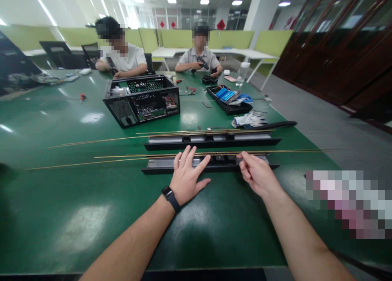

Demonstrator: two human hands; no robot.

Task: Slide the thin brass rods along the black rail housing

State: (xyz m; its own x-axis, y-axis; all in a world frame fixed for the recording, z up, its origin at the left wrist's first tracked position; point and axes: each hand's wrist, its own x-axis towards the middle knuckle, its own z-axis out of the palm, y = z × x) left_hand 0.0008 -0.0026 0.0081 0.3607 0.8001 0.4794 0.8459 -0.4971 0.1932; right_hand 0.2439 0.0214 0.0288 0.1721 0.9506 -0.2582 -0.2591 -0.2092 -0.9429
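Observation:
Two long black channels lie parallel across the green table. Over the nearer channel (211, 168) run several thin golden rods (122, 159) that stick out past both its ends. My left hand (188, 175), with a dark watch on its wrist, rests with fingers spread on the left half of this channel. At its right half, my right hand (257, 173) pinches a golden rod between thumb and forefinger, the other fingers curled. Just beyond lies the farther channel (214, 143), with more golden rods (101, 140) along its back edge and dark blocks inside it.
An opened black computer case (141, 101) stands beyond the channels. Right of it are a black tray (229, 101) with blue items, white gloves (251, 119) and a clear bottle (243, 73). Two people sit across the table (76, 191). A blurred-out object lies at the right.

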